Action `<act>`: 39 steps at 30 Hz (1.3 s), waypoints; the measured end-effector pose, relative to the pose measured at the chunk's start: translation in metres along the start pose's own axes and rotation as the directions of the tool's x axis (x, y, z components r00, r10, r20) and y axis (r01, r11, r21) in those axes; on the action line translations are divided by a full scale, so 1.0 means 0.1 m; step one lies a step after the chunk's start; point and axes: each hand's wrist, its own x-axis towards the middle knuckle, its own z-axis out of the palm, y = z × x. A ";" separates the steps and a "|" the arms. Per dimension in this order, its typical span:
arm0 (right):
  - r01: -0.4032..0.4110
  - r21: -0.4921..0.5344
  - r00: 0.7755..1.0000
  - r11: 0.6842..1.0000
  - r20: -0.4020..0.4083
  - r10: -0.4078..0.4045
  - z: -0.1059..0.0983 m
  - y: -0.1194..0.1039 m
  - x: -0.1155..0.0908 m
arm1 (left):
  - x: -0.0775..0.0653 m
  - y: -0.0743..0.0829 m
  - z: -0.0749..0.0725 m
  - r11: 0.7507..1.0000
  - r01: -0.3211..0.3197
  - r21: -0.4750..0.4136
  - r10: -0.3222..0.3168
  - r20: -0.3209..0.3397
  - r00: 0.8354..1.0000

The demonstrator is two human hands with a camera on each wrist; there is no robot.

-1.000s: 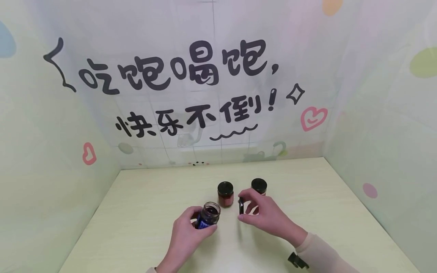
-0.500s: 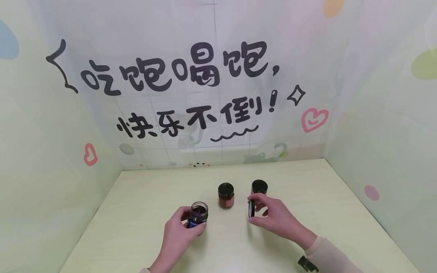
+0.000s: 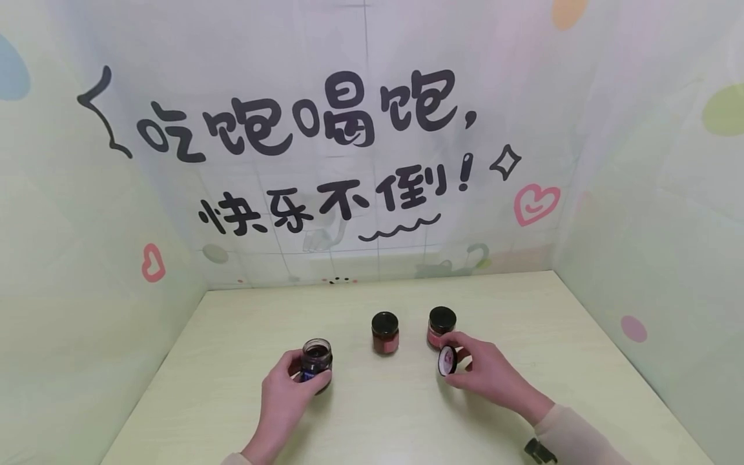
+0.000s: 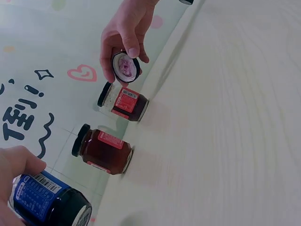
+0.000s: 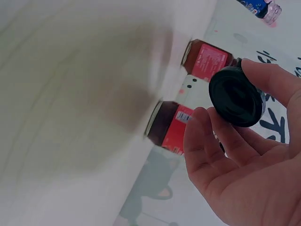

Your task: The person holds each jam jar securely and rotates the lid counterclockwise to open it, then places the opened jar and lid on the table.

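My left hand (image 3: pixel 286 391) grips an uncapped glass jar (image 3: pixel 317 365) with a blue label, its mouth facing up and dark contents inside. The left wrist view shows the jar's blue label (image 4: pixel 39 193) and its base, with my thumb over the upper part. In my right hand (image 3: pixel 491 371), a round black lid (image 3: pixel 447 361) is pinched by its edge between thumb and fingers, its pale inner side turned to the left. The lid's dark outer face (image 5: pixel 236 96) fills the middle of the right wrist view. Just behind the right fingers stands a capped jar (image 3: pixel 442 323) with a red label.
Another capped, red-labelled jar (image 3: pixel 385 333) stands on the pale wooden table (image 3: pixel 279 310) between the two hands, farther back. A printed curtain (image 3: pixel 256 58) encloses the table at the back and sides. A small black device (image 3: pixel 539 451) sits by the right sleeve.
My left hand has carried the open jar to the left. My right hand has moved right with the lid, turning its inner side into view. The two capped jars stay put.
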 end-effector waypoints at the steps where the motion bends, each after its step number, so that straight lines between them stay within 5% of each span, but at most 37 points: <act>1: -0.004 -0.013 1.000 1.000 -0.001 0.004 -0.01 0.02 -0.01 | 0.01 -0.01 -0.01 1.000 0.005 0.006 -0.005 -0.003 1.000; 26: -0.204 -0.159 0.979 0.966 -0.038 0.201 -0.33 0.53 -0.12 | 0.27 -0.32 -0.29 0.997 0.066 0.039 -0.062 -0.084 0.995; 39: -0.199 -0.316 0.977 0.928 -0.137 0.163 -0.47 0.67 -0.18 | 0.42 -0.48 -0.43 0.994 0.098 0.045 -0.091 -0.136 0.987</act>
